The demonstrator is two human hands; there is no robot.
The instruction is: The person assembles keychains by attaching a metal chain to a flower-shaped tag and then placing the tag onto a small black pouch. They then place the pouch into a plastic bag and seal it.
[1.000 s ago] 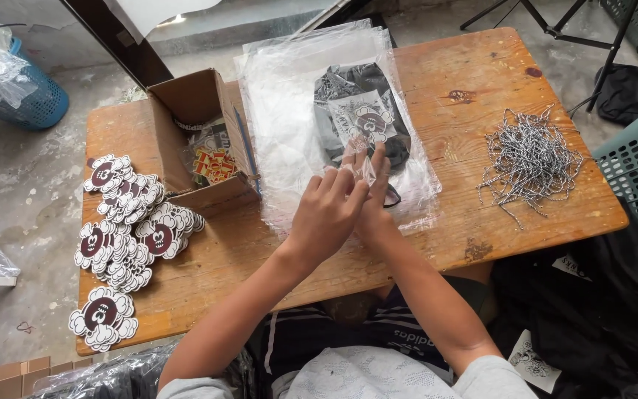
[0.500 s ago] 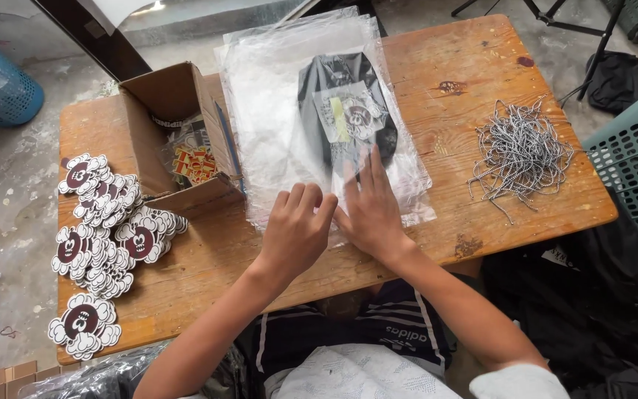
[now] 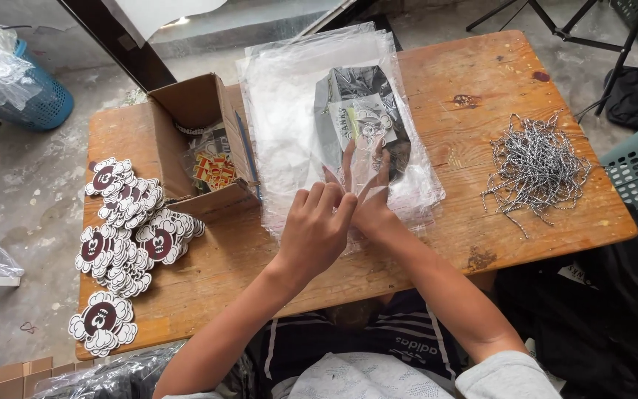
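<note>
Far left of frame: flower-shaped patches (image 3: 123, 225), white-edged with dark red centres, lie in overlapping heaps on the wooden table (image 3: 481, 74); one more sits alone near the lower left corner. An open cardboard box (image 3: 193, 140) stands just right of them, with a bright printed packet inside, too small to make out.

Centre: a stack of clear plastic bags (image 3: 289, 125) spreads over the table top. On it lies a dark folded garment in a clear bag (image 3: 359, 111) with a pale tag on top.

Left hand (image 3: 315, 229) rests at the stack's near edge, fingers curled and close together, tips pinching at the film; the exact grip is hidden by the knuckles. Right hand (image 3: 371, 192) lies flat, fingers spread, pressed on the near end of the bagged garment, partly under the left hand and partly veiled by plastic.

Right: a loose tangle of black-and-white cords (image 3: 537, 166). A green crate is cut off at the right edge.
</note>
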